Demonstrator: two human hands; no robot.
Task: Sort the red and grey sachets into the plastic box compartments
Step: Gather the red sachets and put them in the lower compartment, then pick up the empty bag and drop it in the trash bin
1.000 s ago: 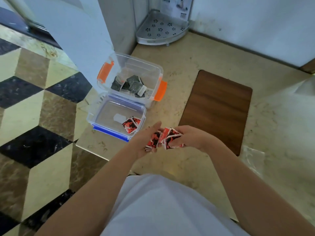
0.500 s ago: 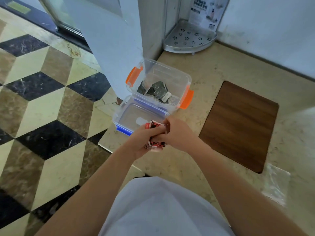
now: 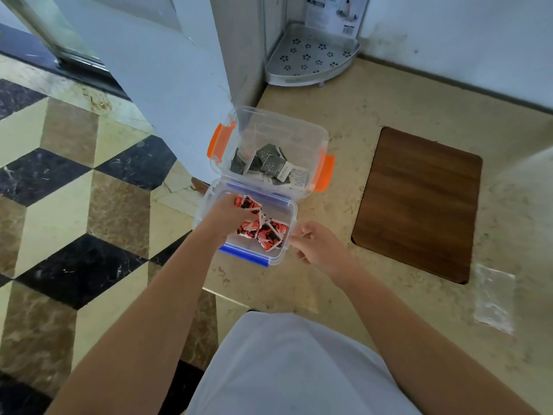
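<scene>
Two clear plastic boxes sit side by side on a beige stone ledge (image 3: pixel 374 121), touching each other. The far box, the orange-clipped box (image 3: pixel 270 151), has orange clips on its left and right sides. The grey sachets (image 3: pixel 269 163) lie in a small heap on its floor, toward the near side. The rest of that box is bare.

The near box, the blue-edged box (image 3: pixel 248 226), has blue strips along its near and far rims. The red sachets (image 3: pixel 264 232) lie in it in a loose pile, mostly in the near right part.

The left hand (image 3: pixel 229 214) reaches down into the blue-edged box. Its fingers are curled around a few red sachets at the top of the pile. The right hand (image 3: pixel 317 245) is just outside the right wall of the same box. Its fingers are loosely bent and it holds nothing. Whether it touches the wall cannot be told.

The two boxes stand close to the left edge of the ledge, where the stone drops to a floor of dark, brown and cream tiles (image 3: pixel 74 190). A pale blue panel (image 3: pixel 155 73) stands just behind and left of the orange-clipped box. To the right there is open stone, then a brown wooden board (image 3: pixel 419 202) lying flat, well apart from the boxes. A clear plastic bag (image 3: pixel 493 298) lies past the board's near corner. A white corner shelf (image 3: pixel 311 55) stands far back against the wall.
</scene>
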